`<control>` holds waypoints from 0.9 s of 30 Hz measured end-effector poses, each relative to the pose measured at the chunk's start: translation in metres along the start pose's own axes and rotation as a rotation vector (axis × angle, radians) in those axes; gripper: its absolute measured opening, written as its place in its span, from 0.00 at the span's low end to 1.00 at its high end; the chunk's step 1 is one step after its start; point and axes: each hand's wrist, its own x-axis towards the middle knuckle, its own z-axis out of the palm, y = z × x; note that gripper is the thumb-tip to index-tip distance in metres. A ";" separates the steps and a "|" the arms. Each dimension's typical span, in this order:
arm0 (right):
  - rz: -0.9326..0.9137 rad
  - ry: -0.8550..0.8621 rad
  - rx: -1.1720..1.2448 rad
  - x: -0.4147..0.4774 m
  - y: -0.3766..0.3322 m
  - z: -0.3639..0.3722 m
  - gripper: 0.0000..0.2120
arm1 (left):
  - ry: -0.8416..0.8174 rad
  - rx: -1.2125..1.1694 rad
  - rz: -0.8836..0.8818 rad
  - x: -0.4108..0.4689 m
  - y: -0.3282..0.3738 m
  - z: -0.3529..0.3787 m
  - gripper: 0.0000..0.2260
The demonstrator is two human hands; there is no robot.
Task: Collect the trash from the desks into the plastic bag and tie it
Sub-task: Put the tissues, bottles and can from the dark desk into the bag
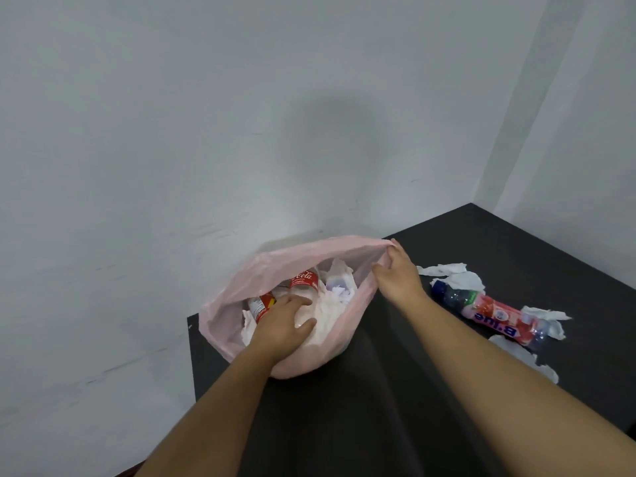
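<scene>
A pink plastic bag (275, 266) lies open on the black desk (361, 390) near its far left corner. Inside it are two red-labelled cola bottles (303, 278) and crumpled white tissues (339, 294). My left hand (284, 325) is inside the bag's mouth, fingers curled on a wad of white tissue. The bag's right rim is pinched and held up by my right hand (395, 270). To the right on the desk lies a crushed bottle with a pink label and blue cap (495, 313), among loose white tissues (454, 273).
A white wall (206, 132) stands directly behind the desk and meets another wall at the right corner. The desk's left edge (192, 356) runs just beside the bag. More crumpled tissue (526, 359) lies near my right forearm.
</scene>
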 end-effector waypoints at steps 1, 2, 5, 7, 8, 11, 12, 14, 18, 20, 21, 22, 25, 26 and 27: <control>-0.005 -0.018 -0.007 0.000 0.001 0.000 0.23 | -0.019 -0.002 0.003 0.000 0.003 0.002 0.20; -0.007 -0.037 -0.013 -0.001 0.003 0.000 0.23 | -0.036 0.000 0.002 0.000 0.005 0.004 0.21; -0.028 -0.079 0.007 -0.007 0.009 -0.001 0.23 | -0.047 0.021 0.006 0.000 0.013 0.008 0.21; -0.076 -0.067 0.053 -0.009 0.013 -0.005 0.21 | 0.030 0.068 0.019 0.003 0.023 0.007 0.19; -0.108 -0.029 0.076 -0.010 0.016 -0.009 0.18 | 0.092 0.087 0.032 0.005 0.031 0.006 0.17; -0.171 0.177 0.068 -0.011 0.033 -0.037 0.11 | 0.283 0.073 0.139 0.016 0.067 0.004 0.11; -0.165 0.243 0.042 -0.011 0.042 -0.049 0.10 | 0.333 0.056 0.199 0.019 0.081 0.004 0.09; -0.095 0.332 -0.013 -0.009 0.068 -0.080 0.09 | 0.401 0.013 0.354 0.026 0.117 0.010 0.06; 0.123 0.336 -0.179 -0.009 0.126 -0.138 0.12 | 0.348 -0.040 0.562 0.041 0.183 0.038 0.04; 0.222 0.345 -0.254 -0.013 0.156 -0.159 0.13 | 0.239 -0.034 0.597 0.054 0.203 0.062 0.07; 0.281 0.361 -0.270 -0.015 0.170 -0.168 0.14 | 0.168 0.002 0.589 0.062 0.210 0.075 0.10; 0.339 0.374 -0.269 -0.017 0.182 -0.174 0.14 | 0.098 0.043 0.563 0.070 0.214 0.087 0.14; 0.454 0.365 -0.275 -0.013 0.214 -0.193 0.14 | -0.068 0.098 0.444 0.103 0.226 0.118 0.23; 0.475 0.336 -0.287 -0.008 0.223 -0.198 0.14 | -0.110 0.111 0.407 0.116 0.230 0.128 0.23; 0.485 0.294 -0.295 -0.002 0.230 -0.202 0.14 | -0.156 0.126 0.372 0.128 0.233 0.136 0.23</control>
